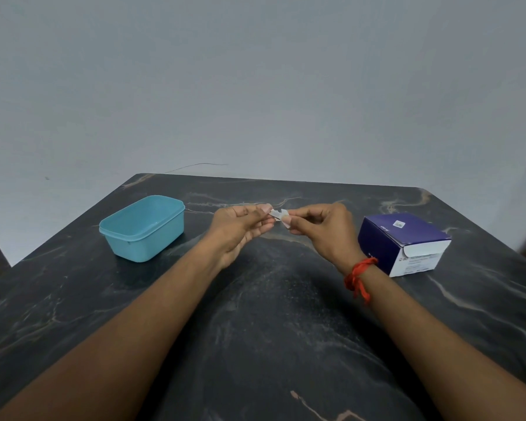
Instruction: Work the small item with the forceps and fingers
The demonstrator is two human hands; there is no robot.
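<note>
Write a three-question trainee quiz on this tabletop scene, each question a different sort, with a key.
1. True or false: both the left hand and the right hand pinch the small pale packet.
2. Which container sits on the person's left side of the table? A) purple and white box B) blue plastic tub C) metal bowl
3. Fill in: the right wrist wears a ____ thread band.

Key: 1. True. 2. B, the blue plastic tub; the purple and white box lies on the right. 3. Red.
</note>
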